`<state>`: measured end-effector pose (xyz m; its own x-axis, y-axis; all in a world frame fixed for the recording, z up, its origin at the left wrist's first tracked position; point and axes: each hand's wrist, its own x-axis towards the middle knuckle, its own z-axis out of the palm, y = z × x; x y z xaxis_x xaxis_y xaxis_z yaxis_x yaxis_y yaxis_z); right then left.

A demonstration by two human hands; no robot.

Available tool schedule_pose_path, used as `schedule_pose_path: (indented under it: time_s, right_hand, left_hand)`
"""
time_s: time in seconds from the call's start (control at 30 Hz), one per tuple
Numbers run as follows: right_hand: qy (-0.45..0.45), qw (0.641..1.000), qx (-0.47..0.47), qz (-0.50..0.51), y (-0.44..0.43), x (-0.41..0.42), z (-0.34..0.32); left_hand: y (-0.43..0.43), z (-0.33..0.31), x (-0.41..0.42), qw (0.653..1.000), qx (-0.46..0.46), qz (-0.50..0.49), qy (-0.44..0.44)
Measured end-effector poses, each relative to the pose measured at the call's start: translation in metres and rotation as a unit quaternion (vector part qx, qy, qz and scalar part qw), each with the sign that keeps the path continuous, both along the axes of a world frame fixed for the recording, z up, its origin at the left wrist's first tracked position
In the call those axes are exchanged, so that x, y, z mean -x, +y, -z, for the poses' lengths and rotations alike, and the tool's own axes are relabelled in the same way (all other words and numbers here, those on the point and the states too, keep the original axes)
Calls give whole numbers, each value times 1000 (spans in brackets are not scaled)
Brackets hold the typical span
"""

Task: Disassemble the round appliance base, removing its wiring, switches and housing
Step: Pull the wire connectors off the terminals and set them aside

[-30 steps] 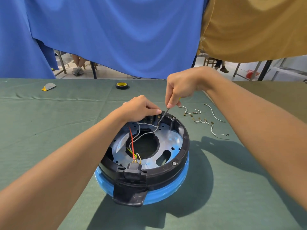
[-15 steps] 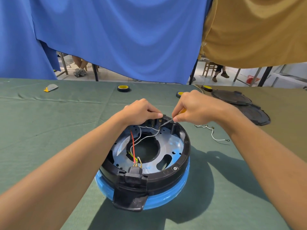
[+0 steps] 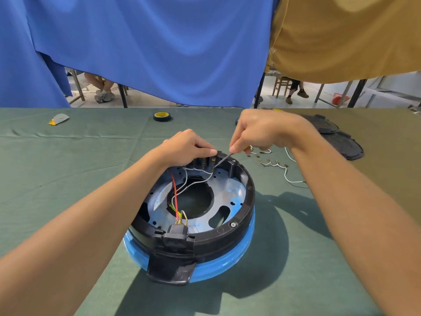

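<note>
Head view. Found the round appliance base (image 3: 230, 197) on the green tablecloth (image 3: 68, 167), near the front middle of the table, inside open to the camera, with a black rim on top and a blue housing ring (image 3: 227, 263) below.

Saw the left hand (image 3: 184, 148) on the far rim, fingers bent down and gripping it beside a row of brass terminals (image 3: 204, 161). Could not see under the knuckles for any pinched wire.

Saw the right hand (image 3: 262, 131) just beside it, fingers closed tight round a screwdriver (image 3: 222, 160). Caught only a sliver of yellow handle below the fingers, the thin shaft slanting down to the terminals. Could not make out the tip.

Traced white wires (image 3: 196, 182) from the terminals across the metal plate toward the central hole. Followed a red wire (image 3: 175, 192) and a yellow-green wire (image 3: 174, 208) down to a black socket (image 3: 177, 236) set in the near rim. Noted a black tab (image 3: 170, 270) jutting from the near edge and a hex bolt (image 3: 232, 224) in the rim on the right.

Spotted loose wires (image 3: 286, 174) with small connectors on the cloth just right of the base, partly covered by the right forearm. Beyond the wrist, made out dark round covers (image 3: 341, 144) — overlapping, number unclear.

Farther back, picked out a tape roll (image 3: 161, 116) and, at far left, a grey-and-yellow object (image 3: 58, 119) — too small to identify.

Behind the table, saw a blue curtain (image 3: 148, 42) and an ochre curtain (image 3: 341, 35), with only legs and shoes showing below the hems.
</note>
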<state>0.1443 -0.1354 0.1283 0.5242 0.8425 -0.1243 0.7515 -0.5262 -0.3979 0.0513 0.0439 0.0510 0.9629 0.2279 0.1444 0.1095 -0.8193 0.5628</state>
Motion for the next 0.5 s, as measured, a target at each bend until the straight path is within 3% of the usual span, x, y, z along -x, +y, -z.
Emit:
schedule_pose_path:
  time_s: [0.27,0.5]
  right_hand:
    - [73,995,69,2,23,-7,-19]
    - [12,1000,4,-9,1,-2,-1]
  left_hand:
    - [-2,-2,2,1000,-4,-3,13]
    - [-4,-2,4,1000,0,-4,9]
